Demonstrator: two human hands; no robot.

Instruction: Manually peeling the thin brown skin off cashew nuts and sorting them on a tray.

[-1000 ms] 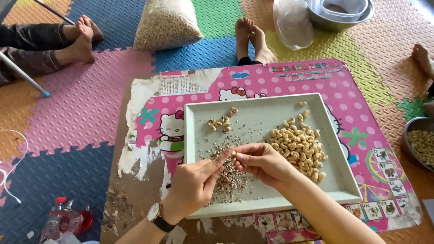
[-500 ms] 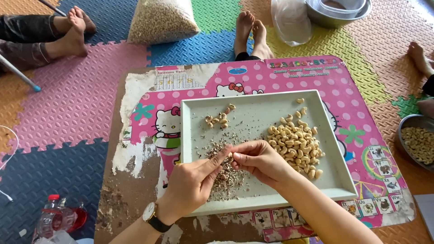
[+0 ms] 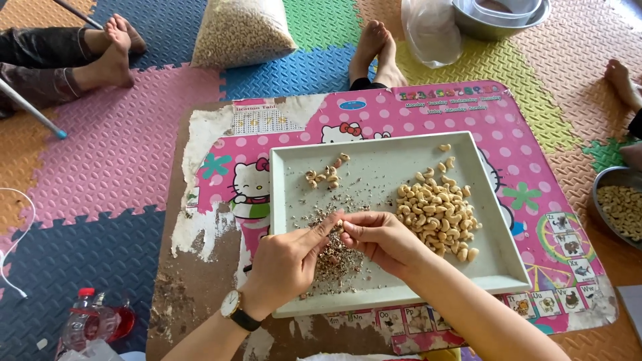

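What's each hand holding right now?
Left hand: closed, fingertips pinching a cashew over the tray.
Right hand: closed, pinching the same cashew.

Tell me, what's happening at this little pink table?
A person sits at a low pink cartoon-printed table, both hands over a pale square plastic tray. The left hand and right hand pinch one small cashew nut between their fingertips, above a heap of brown skin flakes. A pile of pale peeled cashews lies on the tray's right, and a few cashews lie apart near its top left.
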